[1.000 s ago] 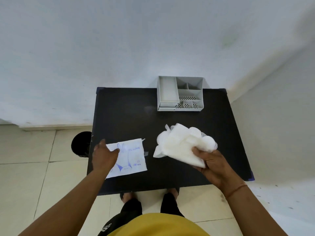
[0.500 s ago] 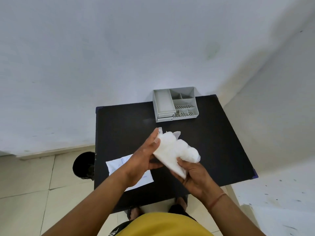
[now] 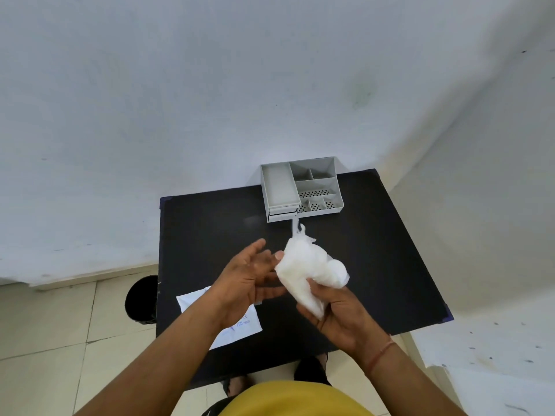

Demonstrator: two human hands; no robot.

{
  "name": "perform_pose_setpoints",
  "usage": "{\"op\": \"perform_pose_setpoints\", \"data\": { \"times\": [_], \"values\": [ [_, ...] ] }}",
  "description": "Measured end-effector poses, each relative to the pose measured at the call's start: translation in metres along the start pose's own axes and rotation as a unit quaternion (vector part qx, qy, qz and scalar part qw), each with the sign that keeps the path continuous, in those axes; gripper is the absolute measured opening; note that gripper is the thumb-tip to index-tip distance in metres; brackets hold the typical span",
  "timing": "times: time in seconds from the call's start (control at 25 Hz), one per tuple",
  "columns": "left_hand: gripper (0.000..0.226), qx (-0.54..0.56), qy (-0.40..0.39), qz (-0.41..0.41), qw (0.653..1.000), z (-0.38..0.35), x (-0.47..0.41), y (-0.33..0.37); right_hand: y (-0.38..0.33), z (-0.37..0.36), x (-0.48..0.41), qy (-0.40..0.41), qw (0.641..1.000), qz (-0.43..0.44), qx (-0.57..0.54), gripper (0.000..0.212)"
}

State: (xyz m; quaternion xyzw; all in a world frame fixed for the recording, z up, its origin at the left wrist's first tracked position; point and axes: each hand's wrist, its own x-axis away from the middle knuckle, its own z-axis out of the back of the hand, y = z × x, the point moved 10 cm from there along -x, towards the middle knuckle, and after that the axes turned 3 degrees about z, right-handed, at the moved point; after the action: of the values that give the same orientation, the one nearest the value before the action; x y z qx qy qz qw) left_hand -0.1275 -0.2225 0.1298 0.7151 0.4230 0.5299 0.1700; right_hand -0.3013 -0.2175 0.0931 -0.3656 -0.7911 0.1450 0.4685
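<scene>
A crumpled clear plastic bag of white stuff (image 3: 309, 270) is held above the black table (image 3: 210, 229). My right hand (image 3: 339, 316) grips its lower end from below, fingers curled round it. My left hand (image 3: 249, 277) is beside the bag on its left, palm turned toward it, fingers spread and mostly straight, fingertips touching its side. A flat white packet with blue print (image 3: 240, 324) lies on the table under my left forearm, partly hidden.
A grey plastic organiser with several compartments (image 3: 300, 187) stands at the table's far edge against the white wall. A black bin (image 3: 141, 298) sits on the tiled floor left of the table. A white wall runs along the right.
My left hand left the flat packet and came up to the bag. The bag was lifted and gathered between both hands; since half a second ago the left fingers have spread wider.
</scene>
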Motion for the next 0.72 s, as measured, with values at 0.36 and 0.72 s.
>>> {"op": "perform_pose_setpoints", "data": {
  "times": [0.36,0.72],
  "values": [
    [0.055,-0.169,0.027,-0.031,0.985,-0.051,-0.037,0.011,-0.062,0.050,-0.025,-0.019,0.998,-0.048,0.046,0.050],
    [0.034,-0.065,0.019,-0.002,0.998,-0.109,-0.080,-0.013,-0.121,0.099,-0.052,-0.029,0.993,-0.068,0.090,0.039]
  ]
}}
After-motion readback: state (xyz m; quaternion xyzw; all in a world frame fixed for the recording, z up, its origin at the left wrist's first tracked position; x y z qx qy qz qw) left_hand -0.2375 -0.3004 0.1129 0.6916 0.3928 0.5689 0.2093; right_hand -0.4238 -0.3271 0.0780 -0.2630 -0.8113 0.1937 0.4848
